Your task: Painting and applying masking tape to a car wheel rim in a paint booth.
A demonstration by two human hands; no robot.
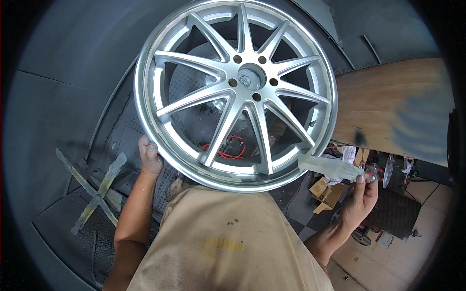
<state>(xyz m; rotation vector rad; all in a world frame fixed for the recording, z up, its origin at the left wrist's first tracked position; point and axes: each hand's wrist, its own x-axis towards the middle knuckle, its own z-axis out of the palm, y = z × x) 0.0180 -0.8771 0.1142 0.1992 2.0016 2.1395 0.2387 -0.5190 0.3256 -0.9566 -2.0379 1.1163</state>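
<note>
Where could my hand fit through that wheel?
The gaps between spokes of the alloy wheel look open; so does the centre hole, ringed by five lug holes. It's crowded lower right, where the right hand holds masking tape reaching the rim beside a cardboard box, and lower left, where the left hand holds the rim.

- Bright highlights on the silver wheel [245, 94], which is sharply rendered.
- Dim grey wall [63, 53] at left; paler, brighter floor [388, 257] at lower right.
- Fisheye curvature, with black vignetting at the margins.
</note>
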